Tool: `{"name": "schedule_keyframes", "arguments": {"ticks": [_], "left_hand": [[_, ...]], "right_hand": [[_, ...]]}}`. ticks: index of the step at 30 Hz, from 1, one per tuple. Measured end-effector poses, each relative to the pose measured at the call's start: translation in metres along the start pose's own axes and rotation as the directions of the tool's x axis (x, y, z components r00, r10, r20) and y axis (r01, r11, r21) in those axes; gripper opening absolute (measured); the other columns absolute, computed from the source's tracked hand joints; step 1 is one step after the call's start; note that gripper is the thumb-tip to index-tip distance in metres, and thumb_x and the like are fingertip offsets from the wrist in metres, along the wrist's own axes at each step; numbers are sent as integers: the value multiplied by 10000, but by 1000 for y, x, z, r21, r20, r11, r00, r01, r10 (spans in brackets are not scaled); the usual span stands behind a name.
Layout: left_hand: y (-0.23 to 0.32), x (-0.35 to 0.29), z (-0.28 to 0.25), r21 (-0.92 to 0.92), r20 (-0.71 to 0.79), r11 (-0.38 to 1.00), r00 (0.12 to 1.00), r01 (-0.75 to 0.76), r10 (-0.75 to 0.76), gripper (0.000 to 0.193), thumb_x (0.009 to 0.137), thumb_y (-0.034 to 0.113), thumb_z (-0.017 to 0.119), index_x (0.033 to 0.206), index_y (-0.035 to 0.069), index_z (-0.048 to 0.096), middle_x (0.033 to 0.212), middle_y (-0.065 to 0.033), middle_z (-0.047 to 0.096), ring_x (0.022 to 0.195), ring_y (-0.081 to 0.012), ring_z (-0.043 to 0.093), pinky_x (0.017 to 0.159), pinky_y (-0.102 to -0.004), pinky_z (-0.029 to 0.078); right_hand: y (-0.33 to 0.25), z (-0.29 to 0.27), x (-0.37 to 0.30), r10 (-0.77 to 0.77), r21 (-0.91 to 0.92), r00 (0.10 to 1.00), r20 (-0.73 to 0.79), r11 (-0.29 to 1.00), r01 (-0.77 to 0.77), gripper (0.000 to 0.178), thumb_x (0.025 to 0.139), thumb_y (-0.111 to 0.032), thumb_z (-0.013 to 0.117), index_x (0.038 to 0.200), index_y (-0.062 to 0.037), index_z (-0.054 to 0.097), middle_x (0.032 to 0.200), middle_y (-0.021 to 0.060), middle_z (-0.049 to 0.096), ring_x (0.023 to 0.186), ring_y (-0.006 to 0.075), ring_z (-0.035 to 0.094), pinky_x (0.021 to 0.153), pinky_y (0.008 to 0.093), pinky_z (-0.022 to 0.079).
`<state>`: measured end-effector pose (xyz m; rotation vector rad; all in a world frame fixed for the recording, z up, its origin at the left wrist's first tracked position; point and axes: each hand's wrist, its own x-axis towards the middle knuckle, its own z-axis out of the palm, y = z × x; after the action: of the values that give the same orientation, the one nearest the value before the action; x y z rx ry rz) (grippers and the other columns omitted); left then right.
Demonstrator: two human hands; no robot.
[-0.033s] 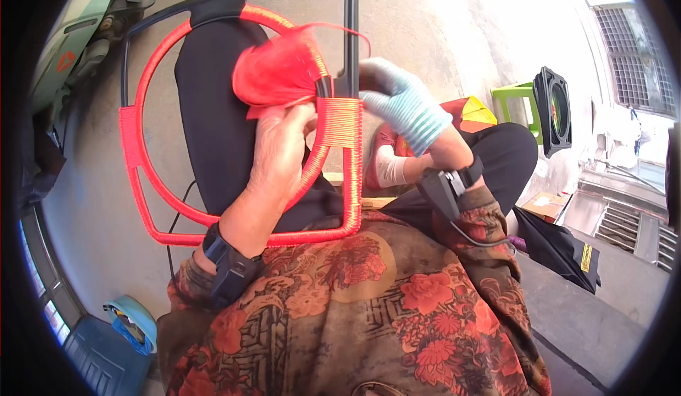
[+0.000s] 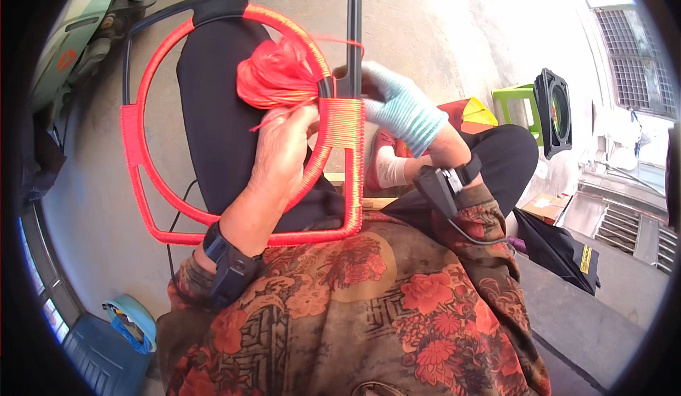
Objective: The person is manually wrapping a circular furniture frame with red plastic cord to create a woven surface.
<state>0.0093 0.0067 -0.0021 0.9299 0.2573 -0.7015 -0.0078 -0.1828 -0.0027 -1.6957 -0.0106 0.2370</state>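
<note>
A black rectangular frame (image 2: 355,27) with an inner ring rests over my lap, its lower part and most of the ring wrapped in shiny red cord (image 2: 342,123). Inside the ring, my bare left hand (image 2: 278,144) pinches at the base of a loose red cord bundle (image 2: 277,73). A thin red strand runs from the bundle to the frame's right bar. A short black stretch of ring shows above the wrapped joint. My right hand (image 2: 411,108), in a striped light-blue glove, is at the outer side of that bar, finger and thumb apart, fingertips partly hidden by it.
On the right stand a green stool (image 2: 514,101) and a black frame-like panel (image 2: 555,112). A black bag (image 2: 557,247) lies beside my right arm. A blue container (image 2: 131,321) stands lower left, and a scooter-like vehicle (image 2: 78,34) is upper left.
The red cord bundle has shifted slightly and looks fluffier, with its strand lower at the right bar. The frame has moved a little to the right; both hands stay nearly in place.
</note>
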Motion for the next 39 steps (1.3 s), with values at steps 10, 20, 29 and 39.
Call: {"name": "schedule_keyframes", "arguments": {"ticks": [10, 20, 29, 39], "left_hand": [[-1, 4, -5, -44, 59, 999, 998, 19, -16, 237, 963, 130, 499, 1114, -32, 583, 1031, -88, 645, 920, -137, 620, 841, -289, 490], [-4, 4, 4, -45, 112, 983, 977, -178, 182, 217, 951, 88, 563, 1137, -14, 514, 998, -93, 655, 864, -107, 647, 758, -235, 545], [-5, 5, 1, -53, 83, 979, 976, -198, 202, 145, 942, 45, 567, 1068, -18, 536, 950, -100, 668, 829, -111, 655, 745, -228, 551], [-4, 6, 1, 232, 86, 944, 972, -235, 221, 181, 928, 131, 619, 1044, 26, 529, 819, -50, 666, 640, -69, 629, 511, -196, 501]], "right_hand": [[8, -28, -13, 77, -174, 943, -324, 975, -140, 359, 817, -231, 673, 1097, -25, 582, 1044, 88, 638, 937, 163, 609, 893, 317, 477], [-19, -82, -53, -8, 819, 883, -470, 368, 440, 534, 855, -282, 694, 1256, -6, 471, 1017, 63, 561, 888, 197, 564, 921, 394, 449], [2, -17, -29, 233, 359, 972, -3, 908, -217, 198, 844, -199, 649, 775, -24, 589, 648, 48, 572, 639, 141, 577, 646, 297, 485], [-67, 7, -56, -103, -222, 995, -2, 970, 100, 161, 764, -133, 702, 714, -19, 601, 742, 85, 615, 714, 204, 615, 703, 313, 484]]}}
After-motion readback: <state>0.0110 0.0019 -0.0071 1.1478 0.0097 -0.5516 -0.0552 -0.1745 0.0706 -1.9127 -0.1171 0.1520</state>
